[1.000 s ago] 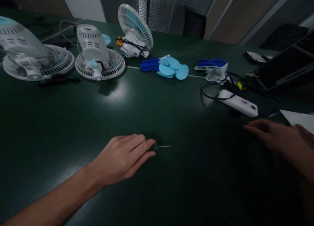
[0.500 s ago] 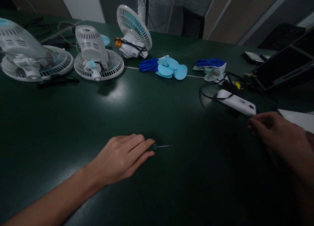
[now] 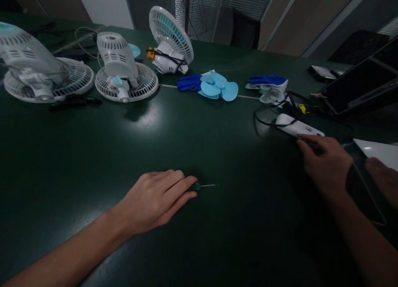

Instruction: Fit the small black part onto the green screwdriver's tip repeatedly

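Observation:
My left hand [image 3: 164, 200] rests on the dark green table, its fingers closed round the dark green handle [image 3: 195, 186] of a screwdriver. The thin metal shaft [image 3: 208, 185] points right, lying close to the tabletop. On the right, my right hand [image 3: 326, 162] is by the near edge of a white oblong device [image 3: 286, 120], thumb and fingers pinched together. Something small and dark seems to be between those fingertips, too dim to name. Part of another hand [image 3: 384, 177], apparently another person's, shows at the right edge beside a thin pale cord [image 3: 368, 187].
Along the back stand several white fans [image 3: 116, 59], some face down. Light-blue fan blades [image 3: 217, 86] lie beside blue-and-white gloves [image 3: 189, 82]; another glove pair [image 3: 267, 80] is farther right. A black cable [image 3: 259, 120] loops near the device. A white sheet [image 3: 379, 152] lies far right.
My right hand has moved left to the near edge of the white device. The other hand and the pale cord now show more clearly at the right. My left hand has stayed put.

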{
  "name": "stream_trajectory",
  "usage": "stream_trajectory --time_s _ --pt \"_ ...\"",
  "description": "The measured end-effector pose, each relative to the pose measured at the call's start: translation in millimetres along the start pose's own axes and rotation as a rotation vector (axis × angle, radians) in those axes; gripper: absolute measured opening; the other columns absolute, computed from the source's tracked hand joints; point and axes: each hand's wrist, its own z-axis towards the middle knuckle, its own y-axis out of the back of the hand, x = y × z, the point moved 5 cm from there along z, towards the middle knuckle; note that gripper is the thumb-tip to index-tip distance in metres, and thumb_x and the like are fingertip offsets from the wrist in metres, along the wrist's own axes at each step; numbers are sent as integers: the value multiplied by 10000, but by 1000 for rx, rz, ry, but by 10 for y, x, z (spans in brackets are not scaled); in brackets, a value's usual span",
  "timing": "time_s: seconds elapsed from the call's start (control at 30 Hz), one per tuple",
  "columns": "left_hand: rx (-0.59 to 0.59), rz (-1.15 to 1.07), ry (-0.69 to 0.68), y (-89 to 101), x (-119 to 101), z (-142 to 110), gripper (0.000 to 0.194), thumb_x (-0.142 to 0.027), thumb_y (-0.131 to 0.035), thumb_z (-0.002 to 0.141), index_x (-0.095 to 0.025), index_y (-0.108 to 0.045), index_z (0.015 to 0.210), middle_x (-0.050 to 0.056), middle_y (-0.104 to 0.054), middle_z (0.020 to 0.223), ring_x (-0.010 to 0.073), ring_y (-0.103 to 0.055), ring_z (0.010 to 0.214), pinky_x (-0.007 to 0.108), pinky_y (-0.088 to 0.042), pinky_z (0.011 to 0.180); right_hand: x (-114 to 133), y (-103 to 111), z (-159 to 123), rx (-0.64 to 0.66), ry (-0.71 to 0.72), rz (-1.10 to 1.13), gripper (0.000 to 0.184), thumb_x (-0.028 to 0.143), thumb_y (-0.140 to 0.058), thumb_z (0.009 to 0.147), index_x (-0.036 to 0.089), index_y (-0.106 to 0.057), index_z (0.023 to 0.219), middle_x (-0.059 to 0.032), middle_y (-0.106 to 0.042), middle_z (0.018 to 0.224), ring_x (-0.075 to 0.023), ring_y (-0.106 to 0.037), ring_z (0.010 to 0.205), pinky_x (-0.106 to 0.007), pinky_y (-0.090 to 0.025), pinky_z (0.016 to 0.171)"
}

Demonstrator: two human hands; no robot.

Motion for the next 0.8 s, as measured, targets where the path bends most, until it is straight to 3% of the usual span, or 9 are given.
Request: stream_trajectory --time_s 0.13,0.43,0.8 --pt "8 -2 4 -4 6 -4 297 -251 -548 996 -134 -573 1267 41 -637 946 151 -612 765 294 -540 604 -78 -57 -15 48 -28 37 366 407 -579 885 177 -755 1109 -113 -741 1112 -253 -684 1030 -365 -500 941" --pt "6 -2 -1 7 1 1 294 -256 -521 1009 -130 -568 1270 47 -640 955 147 -620 777 279 -545 626 -192 -39 -53 114 -257 5 360 418 -648 841 220 -776 1113 -82 -751 1131 -245 -710 959 -363 -509 900" --pt "9 -14 1 -2 4 -13 300 -248 -533 1003 -128 -565 1275 54 -645 959 153 -617 787 282 -551 639 -140 6 -57 171 -337 -9 347 357 -692 834 208 -771 1138 -87 -752 1109 -228 -699 927 -332 -494 864"
